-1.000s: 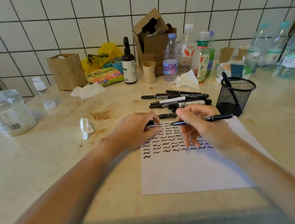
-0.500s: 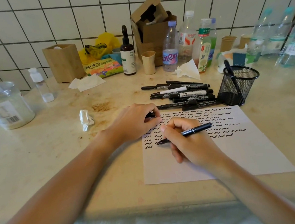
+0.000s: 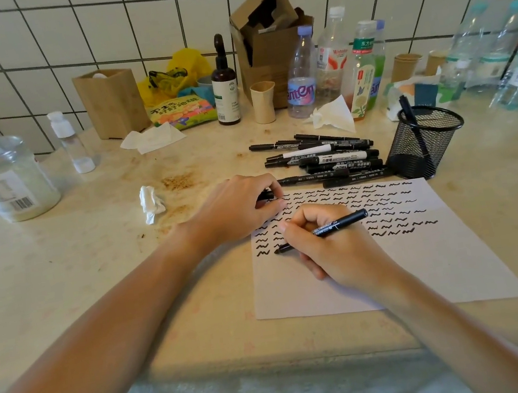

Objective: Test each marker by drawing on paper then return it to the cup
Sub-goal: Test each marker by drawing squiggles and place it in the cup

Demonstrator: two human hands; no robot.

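A white paper (image 3: pixel 426 259) covered in rows of black squiggles lies on the table. My right hand (image 3: pixel 335 249) grips an uncapped black marker (image 3: pixel 338 225), its tip touching the paper at the left end of the lowest row. My left hand (image 3: pixel 239 209) rests at the paper's top left corner, closed on a small black marker cap (image 3: pixel 266 195). Several black markers (image 3: pixel 322 157) lie in a pile beyond the paper. A black mesh cup (image 3: pixel 423 143) stands to their right with one marker (image 3: pixel 412 121) in it.
Along the tiled wall stand plastic bottles (image 3: pixel 300 74), a brown dropper bottle (image 3: pixel 224 84), cardboard boxes (image 3: pixel 266 42), paper cups (image 3: pixel 263 102) and a snack bag (image 3: pixel 182 112). A large plastic jar (image 3: pixel 5 178) sits far left. Crumpled tissues (image 3: pixel 151 203) lie on the stained table.
My right hand turned the marker from level above the paper to tip down at the left of the lowest squiggle row. The left hand stayed put with the cap.
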